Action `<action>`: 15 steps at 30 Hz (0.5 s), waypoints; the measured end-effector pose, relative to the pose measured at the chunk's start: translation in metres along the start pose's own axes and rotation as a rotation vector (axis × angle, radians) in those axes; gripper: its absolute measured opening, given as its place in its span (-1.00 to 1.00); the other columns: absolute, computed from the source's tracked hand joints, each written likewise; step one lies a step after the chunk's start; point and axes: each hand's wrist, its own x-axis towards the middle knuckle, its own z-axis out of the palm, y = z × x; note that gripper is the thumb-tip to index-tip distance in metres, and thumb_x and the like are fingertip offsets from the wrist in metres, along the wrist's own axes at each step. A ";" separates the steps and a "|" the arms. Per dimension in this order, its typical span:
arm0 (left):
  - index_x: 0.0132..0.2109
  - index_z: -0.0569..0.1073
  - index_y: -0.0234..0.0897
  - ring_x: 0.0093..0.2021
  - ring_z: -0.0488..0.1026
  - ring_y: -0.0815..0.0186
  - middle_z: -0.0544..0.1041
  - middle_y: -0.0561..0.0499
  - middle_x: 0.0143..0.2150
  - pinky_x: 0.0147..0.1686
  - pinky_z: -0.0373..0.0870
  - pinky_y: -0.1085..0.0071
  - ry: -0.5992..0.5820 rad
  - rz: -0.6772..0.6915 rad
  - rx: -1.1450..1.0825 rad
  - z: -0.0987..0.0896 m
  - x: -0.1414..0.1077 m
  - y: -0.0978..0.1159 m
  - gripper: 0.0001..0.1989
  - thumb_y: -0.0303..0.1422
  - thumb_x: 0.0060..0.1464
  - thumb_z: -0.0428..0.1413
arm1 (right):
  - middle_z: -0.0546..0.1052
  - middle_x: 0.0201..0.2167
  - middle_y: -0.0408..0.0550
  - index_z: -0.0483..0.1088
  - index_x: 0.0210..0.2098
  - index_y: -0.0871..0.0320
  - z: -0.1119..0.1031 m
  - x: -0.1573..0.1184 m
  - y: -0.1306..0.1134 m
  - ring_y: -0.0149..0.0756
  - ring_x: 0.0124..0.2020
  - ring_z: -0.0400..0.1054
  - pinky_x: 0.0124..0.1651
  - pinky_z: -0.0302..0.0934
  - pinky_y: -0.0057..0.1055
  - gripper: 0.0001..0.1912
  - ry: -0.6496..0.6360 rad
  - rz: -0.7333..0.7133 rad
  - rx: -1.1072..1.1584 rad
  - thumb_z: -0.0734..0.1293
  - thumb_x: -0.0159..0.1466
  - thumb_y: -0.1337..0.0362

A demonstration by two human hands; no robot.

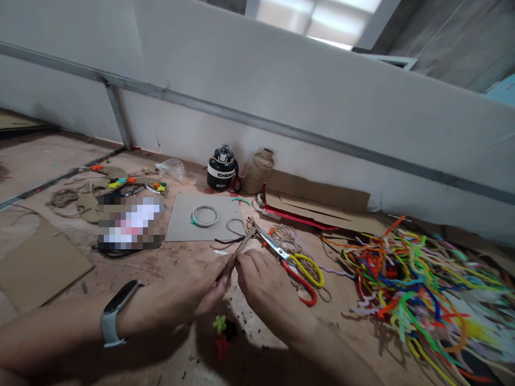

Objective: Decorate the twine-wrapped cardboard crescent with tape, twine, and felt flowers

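Note:
Brown twine wound in a narrow bundle (240, 251) slants up between my two hands near the middle of the view. My left hand (205, 284), with a grey band on its wrist, is closed on the lower part of the bundle. Against its right side, my right hand (257, 273) is closed too, its fingertips curled and partly hidden. Scissors (279, 249) with one yellow and one red handle lie just beyond my right hand, over loose twine. Below my hands, a small yellow-green flower shape (219, 324) and a red one (221, 347) lie on the table.
A tape roll (205, 216) lies on a grey board (177, 217). Behind stand a black bottle (220, 174) and a twine spool (259, 171). Colourful pipe cleaners (410, 279) are heaped at the right, cardboard (40, 260) lies at the left, and a low white wall (281, 145) runs behind.

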 end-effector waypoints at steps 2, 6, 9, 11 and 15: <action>0.10 0.37 -0.29 -0.22 0.52 0.17 0.58 -0.13 -0.19 -0.20 0.42 0.34 -0.061 0.003 0.067 -0.004 0.002 0.001 -0.66 -0.40 0.20 -0.08 | 0.39 -0.37 -0.02 0.29 -0.29 0.19 -0.001 0.000 0.003 -0.19 -0.35 0.26 -0.29 0.18 -0.28 -0.86 -0.016 0.005 0.061 0.17 0.32 0.50; 0.11 0.36 -0.29 -0.27 0.51 0.19 0.58 -0.12 -0.20 -0.26 0.39 0.38 -0.085 0.003 0.100 -0.007 0.005 -0.001 -0.65 -0.39 0.22 -0.08 | 0.40 -0.36 -0.01 0.29 -0.29 0.18 -0.002 0.000 0.005 -0.19 -0.35 0.28 -0.29 0.18 -0.28 -0.87 -0.014 0.005 0.065 0.16 0.34 0.47; 0.11 0.36 -0.29 -0.28 0.51 0.20 0.59 -0.11 -0.21 -0.26 0.38 0.38 -0.084 0.007 0.056 -0.007 0.007 -0.005 -0.66 -0.38 0.23 -0.08 | 0.41 -0.39 -0.01 0.29 -0.33 0.17 0.000 0.002 0.003 -0.19 -0.37 0.29 -0.31 0.17 -0.28 -0.83 0.005 0.006 0.038 0.15 0.33 0.50; 0.09 0.37 -0.27 -0.21 0.51 0.20 0.58 -0.11 -0.16 -0.20 0.38 0.37 -0.065 0.028 0.014 -0.007 0.007 -0.007 -0.68 -0.38 0.23 -0.08 | 0.41 -0.41 -0.02 0.29 -0.35 0.17 0.002 0.004 0.003 -0.20 -0.39 0.29 -0.33 0.17 -0.30 -0.82 0.010 0.010 0.037 0.16 0.31 0.52; 0.08 0.38 -0.25 -0.20 0.48 0.22 0.56 -0.09 -0.14 -0.20 0.35 0.40 -0.076 0.025 -0.057 -0.006 0.009 -0.011 -0.69 -0.40 0.22 -0.06 | 0.44 -0.38 -0.02 0.33 -0.30 0.20 0.007 0.006 0.008 -0.23 -0.37 0.31 -0.32 0.19 -0.34 -0.86 0.014 0.043 0.131 0.19 0.27 0.52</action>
